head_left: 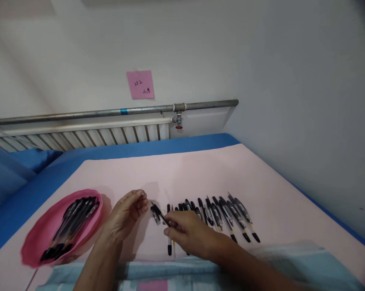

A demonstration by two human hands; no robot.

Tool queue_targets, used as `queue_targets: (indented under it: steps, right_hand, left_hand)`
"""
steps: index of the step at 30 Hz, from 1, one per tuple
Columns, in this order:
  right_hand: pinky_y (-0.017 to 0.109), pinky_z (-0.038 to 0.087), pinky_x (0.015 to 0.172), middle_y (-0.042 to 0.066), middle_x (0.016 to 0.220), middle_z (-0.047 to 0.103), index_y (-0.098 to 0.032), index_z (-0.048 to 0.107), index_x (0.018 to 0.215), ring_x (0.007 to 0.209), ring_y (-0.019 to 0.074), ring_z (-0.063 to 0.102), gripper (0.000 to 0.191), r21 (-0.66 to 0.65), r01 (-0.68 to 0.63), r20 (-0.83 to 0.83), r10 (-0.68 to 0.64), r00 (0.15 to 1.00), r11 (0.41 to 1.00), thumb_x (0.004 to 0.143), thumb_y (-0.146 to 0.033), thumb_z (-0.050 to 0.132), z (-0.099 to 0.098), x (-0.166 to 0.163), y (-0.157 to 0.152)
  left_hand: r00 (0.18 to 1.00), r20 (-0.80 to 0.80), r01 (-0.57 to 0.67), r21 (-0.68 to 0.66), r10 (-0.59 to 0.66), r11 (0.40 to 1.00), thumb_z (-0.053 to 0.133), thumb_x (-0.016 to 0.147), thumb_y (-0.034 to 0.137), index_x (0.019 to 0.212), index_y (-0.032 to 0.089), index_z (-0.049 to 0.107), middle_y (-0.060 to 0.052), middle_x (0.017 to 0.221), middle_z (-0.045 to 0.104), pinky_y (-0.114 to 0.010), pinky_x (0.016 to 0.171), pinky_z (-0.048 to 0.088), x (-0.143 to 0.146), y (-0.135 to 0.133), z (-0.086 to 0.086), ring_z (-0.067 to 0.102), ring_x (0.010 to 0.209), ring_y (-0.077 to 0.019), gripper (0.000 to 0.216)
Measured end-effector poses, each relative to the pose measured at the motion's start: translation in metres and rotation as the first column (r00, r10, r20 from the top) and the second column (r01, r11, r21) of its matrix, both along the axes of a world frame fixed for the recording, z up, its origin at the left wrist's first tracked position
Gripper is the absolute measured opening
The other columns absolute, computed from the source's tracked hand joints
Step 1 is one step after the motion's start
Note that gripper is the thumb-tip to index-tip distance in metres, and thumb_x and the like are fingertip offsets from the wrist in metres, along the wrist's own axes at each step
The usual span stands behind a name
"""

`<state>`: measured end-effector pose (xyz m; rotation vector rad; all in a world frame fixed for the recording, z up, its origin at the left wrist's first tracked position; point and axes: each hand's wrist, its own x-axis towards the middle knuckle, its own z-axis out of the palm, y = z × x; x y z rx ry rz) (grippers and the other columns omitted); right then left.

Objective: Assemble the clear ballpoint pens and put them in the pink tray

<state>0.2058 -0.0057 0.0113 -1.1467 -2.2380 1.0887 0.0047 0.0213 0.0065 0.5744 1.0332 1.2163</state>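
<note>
My right hand (191, 234) grips a black pen (160, 213), its uncapped tip pointing up and left toward my other hand. My left hand (129, 212) is raised just left of that tip, fingers curled and thumb drawn against the index finger. A small pale speck shows at those fingertips, too small to name. Below the held pen, a pen cap (155, 218) with a clear body lies on the pink surface. Pen barrels and caps (221, 214) lie in a row to the right, several with yellow and black ends; my right hand hides part of the row.
A pink scalloped basket (28, 246) at the left holds several black pens (73, 224). The pink table sheet (170, 173) lies over a blue cover (197, 141). Behind are a radiator (122, 135), a metal pipe (94, 114) and a pink note (140, 85) on the wall.
</note>
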Motion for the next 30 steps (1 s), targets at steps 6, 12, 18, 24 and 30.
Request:
queue_targets:
  steps: [6,12,18,24,30]
  right_hand:
    - [0.018,0.026,0.050,-0.004,0.060,0.045,-0.017,0.049,0.067,0.056,0.0083,0.042,0.011,-0.042,0.010,0.000,-0.010,1.000,0.999,0.077,-0.021,0.049,0.001,-0.002,-0.002]
    - [0.018,0.029,0.051,-0.004,0.062,0.050,-0.017,0.054,0.072,0.055,0.0086,0.044,0.010,-0.047,0.059,-0.035,-0.061,0.998,0.997,0.078,-0.022,0.048,-0.005,-0.002,-0.001]
    - [0.018,0.029,0.051,-0.004,0.061,0.048,-0.017,0.054,0.071,0.055,0.0082,0.043,0.008,-0.058,0.100,-0.072,-0.104,0.992,0.993,0.077,-0.022,0.050,-0.012,-0.004,-0.001]
    - [0.018,0.029,0.048,-0.005,0.058,0.044,-0.016,0.054,0.071,0.053,0.0074,0.040,0.007,-0.226,0.086,-0.197,-0.132,0.971,0.970,0.074,-0.021,0.051,-0.012,-0.006,-0.001]
    - [0.018,0.037,0.054,-0.003,0.063,0.050,-0.017,0.057,0.080,0.060,0.0090,0.051,0.012,-0.461,-0.008,-0.323,-0.159,0.933,0.887,0.072,-0.017,0.048,-0.014,-0.010,-0.002]
  left_hand:
    - [0.992,0.105,0.075,-0.003,-0.074,0.997,0.067,0.069,0.020,0.075,0.015,0.063,-0.002,0.074,0.063,-0.020,0.062,0.048,0.012,-0.003,-0.001,0.060,0.069,-0.0100,0.009]
    - [0.993,0.095,0.074,0.008,-0.074,0.997,0.070,0.065,0.021,0.074,0.014,0.064,-0.001,0.074,0.063,-0.022,0.064,0.049,0.018,-0.006,0.001,0.059,0.068,-0.0096,0.013]
    - [0.995,0.058,0.075,0.018,-0.076,0.997,0.070,0.065,0.021,0.075,0.014,0.064,-0.002,0.079,0.063,-0.021,0.064,0.048,0.022,-0.009,0.000,0.058,0.068,-0.0092,0.014]
    - [0.998,0.033,0.047,0.042,-0.048,0.998,0.071,0.064,0.024,0.075,0.014,0.064,-0.001,0.078,0.064,-0.020,0.062,0.046,0.030,-0.010,-0.001,0.057,0.066,-0.0087,0.016]
    - [0.995,0.074,0.066,0.035,-0.068,0.997,0.070,0.064,0.026,0.074,0.014,0.064,-0.002,0.075,0.063,-0.021,0.061,0.045,0.033,-0.010,-0.003,0.057,0.065,-0.0094,0.017]
